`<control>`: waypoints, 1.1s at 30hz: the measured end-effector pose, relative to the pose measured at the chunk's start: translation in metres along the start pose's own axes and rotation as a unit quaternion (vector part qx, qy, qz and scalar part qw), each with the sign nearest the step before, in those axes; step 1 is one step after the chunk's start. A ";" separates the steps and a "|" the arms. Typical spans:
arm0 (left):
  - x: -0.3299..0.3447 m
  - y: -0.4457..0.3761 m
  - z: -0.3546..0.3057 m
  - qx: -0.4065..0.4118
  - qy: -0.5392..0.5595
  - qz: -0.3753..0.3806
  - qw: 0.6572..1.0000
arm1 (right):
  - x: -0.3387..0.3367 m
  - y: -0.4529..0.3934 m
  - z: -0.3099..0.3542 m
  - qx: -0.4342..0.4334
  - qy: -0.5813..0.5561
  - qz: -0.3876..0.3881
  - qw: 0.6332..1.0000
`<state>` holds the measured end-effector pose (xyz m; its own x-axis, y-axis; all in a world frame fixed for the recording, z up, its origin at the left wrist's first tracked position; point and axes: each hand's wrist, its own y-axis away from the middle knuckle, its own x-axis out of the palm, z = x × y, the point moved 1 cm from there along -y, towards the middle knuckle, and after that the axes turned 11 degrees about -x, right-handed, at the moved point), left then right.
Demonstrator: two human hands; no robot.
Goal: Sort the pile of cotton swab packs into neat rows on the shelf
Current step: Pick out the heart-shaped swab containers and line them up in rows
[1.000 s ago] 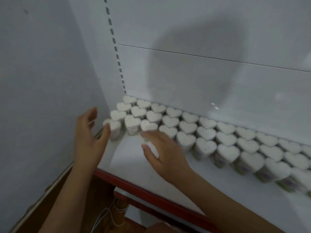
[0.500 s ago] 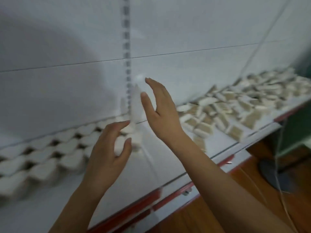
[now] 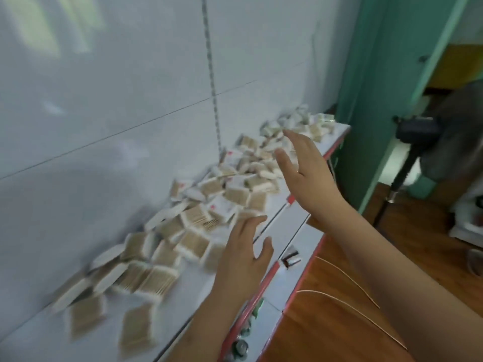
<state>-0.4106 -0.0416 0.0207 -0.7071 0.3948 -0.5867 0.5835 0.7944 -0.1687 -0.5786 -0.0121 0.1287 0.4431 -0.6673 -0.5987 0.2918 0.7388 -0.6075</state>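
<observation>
Even, soft daylight, fairly bright. Pale glare patch on wall point(image 3: 65, 30) at 11 o'clock. Heavy motion blur on swab packs point(image 3: 136, 273) at 7 o'clock. Wide-angle bending at edges.

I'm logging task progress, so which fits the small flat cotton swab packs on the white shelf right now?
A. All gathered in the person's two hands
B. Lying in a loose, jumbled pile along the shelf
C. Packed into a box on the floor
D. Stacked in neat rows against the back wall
B: the small flat cotton swab packs lie scattered at mixed angles along the white shelf, while the left hand and right hand hover open, holding nothing.
</observation>
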 end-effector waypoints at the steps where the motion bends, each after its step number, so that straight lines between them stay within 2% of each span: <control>1: 0.017 -0.015 -0.007 0.009 -0.004 0.014 1.000 | -0.012 -0.002 -0.019 0.009 0.014 -0.007 1.000; 9: 0.130 -0.141 -0.042 0.037 -0.004 0.039 0.999 | -0.065 -0.037 -0.159 0.066 0.067 -0.029 0.995; 17: 0.206 -0.301 -0.035 0.015 -0.020 0.019 0.999 | -0.054 -0.162 -0.295 0.056 0.080 0.029 0.995; 23: 0.238 -0.401 -0.032 -0.008 -0.062 -0.028 0.998 | -0.054 -0.237 -0.381 0.051 0.066 0.049 0.995; 28: 0.270 -0.461 -0.020 0.027 -0.131 -0.110 0.985 | -0.018 -0.291 -0.453 0.038 0.028 0.108 0.993; 31: 0.300 -0.489 -0.003 -0.038 -0.230 -0.144 0.962 | 0.023 -0.322 -0.485 -0.007 -0.003 0.163 0.987; 33: 0.316 -0.499 0.011 -0.104 -0.284 -0.127 0.945 | 0.051 -0.338 -0.500 -0.049 -0.024 0.206 0.977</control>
<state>-0.9212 -0.3184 -0.0888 -0.4517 -0.0851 -0.8881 0.2910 0.9269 -0.2369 -1.0785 -0.3434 0.0421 0.5453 -0.3089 -0.7793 -0.0008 0.9294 -0.3690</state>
